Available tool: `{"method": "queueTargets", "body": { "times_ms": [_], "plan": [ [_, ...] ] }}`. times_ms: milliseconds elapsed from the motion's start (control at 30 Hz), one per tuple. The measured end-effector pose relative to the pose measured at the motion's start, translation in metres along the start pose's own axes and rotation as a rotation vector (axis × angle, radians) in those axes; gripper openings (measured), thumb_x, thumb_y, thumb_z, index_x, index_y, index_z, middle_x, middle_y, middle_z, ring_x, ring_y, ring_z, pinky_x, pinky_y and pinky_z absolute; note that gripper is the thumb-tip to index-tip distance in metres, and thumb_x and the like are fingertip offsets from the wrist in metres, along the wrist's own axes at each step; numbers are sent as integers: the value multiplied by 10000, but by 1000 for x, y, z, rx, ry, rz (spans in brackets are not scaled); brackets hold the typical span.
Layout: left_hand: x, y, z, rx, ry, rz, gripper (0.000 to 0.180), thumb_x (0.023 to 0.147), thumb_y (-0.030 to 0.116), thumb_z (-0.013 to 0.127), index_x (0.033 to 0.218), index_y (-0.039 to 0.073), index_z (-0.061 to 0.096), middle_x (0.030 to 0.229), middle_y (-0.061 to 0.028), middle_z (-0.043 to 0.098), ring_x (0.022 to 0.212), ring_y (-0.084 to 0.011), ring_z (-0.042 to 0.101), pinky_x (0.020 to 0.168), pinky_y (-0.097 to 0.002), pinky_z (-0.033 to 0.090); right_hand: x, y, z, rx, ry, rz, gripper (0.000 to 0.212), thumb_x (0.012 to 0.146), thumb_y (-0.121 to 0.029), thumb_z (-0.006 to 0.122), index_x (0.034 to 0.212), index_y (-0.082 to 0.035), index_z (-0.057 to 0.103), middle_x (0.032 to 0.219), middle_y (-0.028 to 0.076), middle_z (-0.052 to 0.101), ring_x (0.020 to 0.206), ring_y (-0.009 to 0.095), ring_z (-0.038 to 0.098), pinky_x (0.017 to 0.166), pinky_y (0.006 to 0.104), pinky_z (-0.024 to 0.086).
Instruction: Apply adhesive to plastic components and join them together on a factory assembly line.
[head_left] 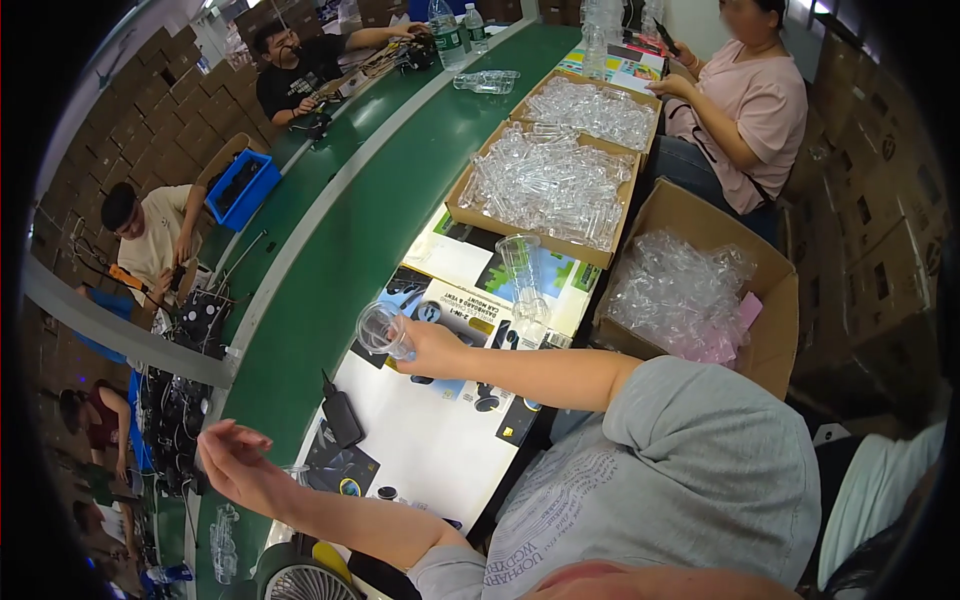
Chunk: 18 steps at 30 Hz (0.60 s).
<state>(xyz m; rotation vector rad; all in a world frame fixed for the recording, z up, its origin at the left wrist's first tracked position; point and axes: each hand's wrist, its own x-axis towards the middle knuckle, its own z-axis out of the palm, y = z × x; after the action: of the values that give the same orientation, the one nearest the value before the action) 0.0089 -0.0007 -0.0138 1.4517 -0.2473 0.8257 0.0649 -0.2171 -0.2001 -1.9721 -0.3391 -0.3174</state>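
My right hand [432,350] is closed round a clear plastic cup-shaped part [378,328], holding it above the printed cardboard at the edge of the green belt. My left hand [238,462] hovers over the belt with its fingers loosely bent and apart, and I see nothing in it. Beyond my right hand, a clear flared plastic piece [520,268] rests on the printed board. Part of another clear piece shows behind my left wrist.
Cardboard trays [556,190] heaped with clear plastic parts stand at the far right. Beside them is a carton [690,300] of clear film. A black adapter [341,412] lies near the belt [345,215]; a fan [305,582] stands at the near edge. Co-workers sit around.
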Motion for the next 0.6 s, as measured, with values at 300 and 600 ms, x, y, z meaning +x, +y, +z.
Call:
{"method": "queueTargets", "body": {
  "times_ms": [300, 600],
  "plan": [
    [-7, 7, 7, 29, -20, 12, 305, 956, 238, 415, 814, 13, 563, 555, -31, 500, 476, -71, 461, 436, -185, 363, 1, 6, 2, -49, -31, -11, 461, 654, -229, 689, 1010, -58, 451, 844, 175, 562, 835, 347, 546, 729, 432, 438],
    [-9, 12, 11, 9, -43, 12, 320, 950, 222, 410, 792, -21, 545, 550, -59, 503, 470, -96, 481, 431, -197, 375, 0, -9, -18, -28, -81, 16, 805, 646, -304, 760, 1301, -66, 356, 1147, 166, 523, 1065, 336, 481, 914, 391, 389]
  ]
}}
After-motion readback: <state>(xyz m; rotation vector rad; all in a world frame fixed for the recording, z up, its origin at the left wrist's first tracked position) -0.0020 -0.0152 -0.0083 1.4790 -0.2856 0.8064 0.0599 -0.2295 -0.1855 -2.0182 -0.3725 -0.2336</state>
